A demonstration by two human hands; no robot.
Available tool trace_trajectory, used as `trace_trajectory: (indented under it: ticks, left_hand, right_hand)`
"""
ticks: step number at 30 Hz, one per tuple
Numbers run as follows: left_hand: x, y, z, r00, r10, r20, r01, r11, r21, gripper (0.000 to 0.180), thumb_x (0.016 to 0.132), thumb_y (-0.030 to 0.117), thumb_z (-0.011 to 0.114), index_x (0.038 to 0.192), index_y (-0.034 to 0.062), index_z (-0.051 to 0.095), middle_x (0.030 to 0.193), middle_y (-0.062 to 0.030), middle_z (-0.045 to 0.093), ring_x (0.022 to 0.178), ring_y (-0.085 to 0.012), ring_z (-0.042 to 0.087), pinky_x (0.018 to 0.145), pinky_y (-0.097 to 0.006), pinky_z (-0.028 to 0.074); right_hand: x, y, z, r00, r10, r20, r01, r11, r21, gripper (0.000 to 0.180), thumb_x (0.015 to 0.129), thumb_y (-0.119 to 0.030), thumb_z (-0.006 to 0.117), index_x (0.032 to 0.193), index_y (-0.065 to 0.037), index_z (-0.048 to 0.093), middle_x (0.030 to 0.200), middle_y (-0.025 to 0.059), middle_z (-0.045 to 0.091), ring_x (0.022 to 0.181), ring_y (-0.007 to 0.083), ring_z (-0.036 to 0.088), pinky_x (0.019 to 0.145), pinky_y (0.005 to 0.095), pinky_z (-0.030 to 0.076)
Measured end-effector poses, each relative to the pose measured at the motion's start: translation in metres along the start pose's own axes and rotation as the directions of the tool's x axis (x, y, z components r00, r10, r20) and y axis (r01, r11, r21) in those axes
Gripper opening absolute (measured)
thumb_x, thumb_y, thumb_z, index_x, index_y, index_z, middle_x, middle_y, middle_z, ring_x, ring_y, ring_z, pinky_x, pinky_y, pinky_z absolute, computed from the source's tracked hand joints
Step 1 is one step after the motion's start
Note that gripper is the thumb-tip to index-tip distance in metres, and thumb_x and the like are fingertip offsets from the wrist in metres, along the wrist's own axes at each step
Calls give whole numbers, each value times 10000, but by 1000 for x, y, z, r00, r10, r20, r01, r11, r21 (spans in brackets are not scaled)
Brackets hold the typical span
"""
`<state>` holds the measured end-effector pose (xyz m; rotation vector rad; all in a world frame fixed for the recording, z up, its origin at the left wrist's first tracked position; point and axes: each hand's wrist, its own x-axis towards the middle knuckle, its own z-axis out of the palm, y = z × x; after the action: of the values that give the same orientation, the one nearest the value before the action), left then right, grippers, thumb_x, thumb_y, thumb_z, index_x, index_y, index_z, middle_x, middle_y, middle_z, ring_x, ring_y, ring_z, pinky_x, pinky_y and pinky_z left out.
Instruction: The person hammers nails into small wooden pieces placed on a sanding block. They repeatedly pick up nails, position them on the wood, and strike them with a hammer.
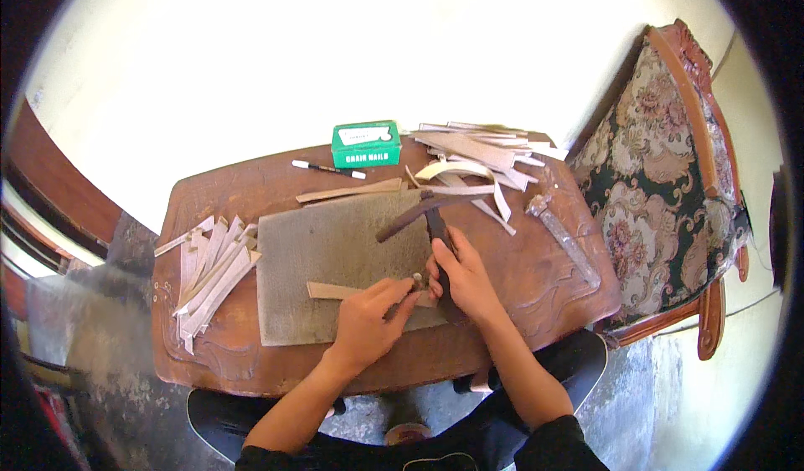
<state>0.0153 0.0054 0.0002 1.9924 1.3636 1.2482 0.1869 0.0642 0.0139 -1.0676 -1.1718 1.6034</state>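
A: Right hand point(467, 280) and left hand point(373, 320) are being held over a carved wooden table point(536, 291); what is being gripped?
B: A hammer point(434, 222) with a long, dark head is being gripped by its handle in the right. The left's fingers are being held curled together; whether anything small is being pinched cannot be told.
A: Where is the pale, flat strip point(325, 290) being placed?
B: On a matt grey slab point(297, 253), where it is being partly covered by the left hand. Flared strips point(219, 270) are being heaped at left.
A: Any writing?
B: White lettering is being displayed on a green, rectangular box point(366, 156) behind.
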Motion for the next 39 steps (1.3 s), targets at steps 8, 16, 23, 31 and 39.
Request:
trace_trajectory:
  ticks: [8, 16, 23, 31, 39]
  left_hand:
    - [0, -2, 0, 997, 57, -50, -58, 998, -19, 160, 896, 50, 734, 1046, -2, 717, 939, -131, 735, 708, -242, 709, 570, -317, 539]
    - [1, 2, 0, 999, 37, -33, -39, 998, -49, 155, 897, 60, 737, 1037, -4, 719, 928, -132, 731, 676, -223, 689, 546, -306, 517]
    - [0, 1, 2, 999, 4, -44, -8, 997, -83, 148, 899, 63, 737, 1031, -2, 719, 923, -128, 728, 667, -217, 683, 533, -305, 507]
    - [0, 1, 1, 999, -10, -35, 7, 997, -74, 144, 885, 47, 743, 1017, -4, 716, 920, -127, 728, 665, -213, 683, 531, -303, 504]
    - [1, -1, 2, 998, 15, -53, -19, 997, -77, 136, 879, 47, 746, 1003, 1, 717, 919, -123, 729, 657, -210, 677, 537, -304, 501]
  right_hand:
    - [-35, -78, -18, 970, -241, 37, 218, 793, -569, 370, 1042, -207, 569, 1359, -29, 500, 815, 117, 632, 658, 254, 629, 607, 365, 489]
    - [-84, -126, 1, 908, -334, 252, 396, 490, -776, 435, 979, -149, 649, 1364, -12, 501, 969, 256, 679, 910, 464, 674, 762, 463, 520]
    - [-91, -127, 10, 879, -395, 267, 434, 427, -793, 415, 963, -128, 662, 1332, 8, 529, 914, 238, 675, 834, 442, 682, 728, 414, 519]
    - [-92, -124, 8, 906, -343, 247, 388, 442, -809, 447, 956, -122, 668, 1356, -2, 509, 952, 253, 674, 868, 459, 677, 734, 445, 525]
    - [-87, -125, 3, 924, -282, 258, 366, 453, -813, 477, 970, -134, 653, 1401, -30, 474, 1035, 292, 677, 958, 492, 662, 766, 502, 531]
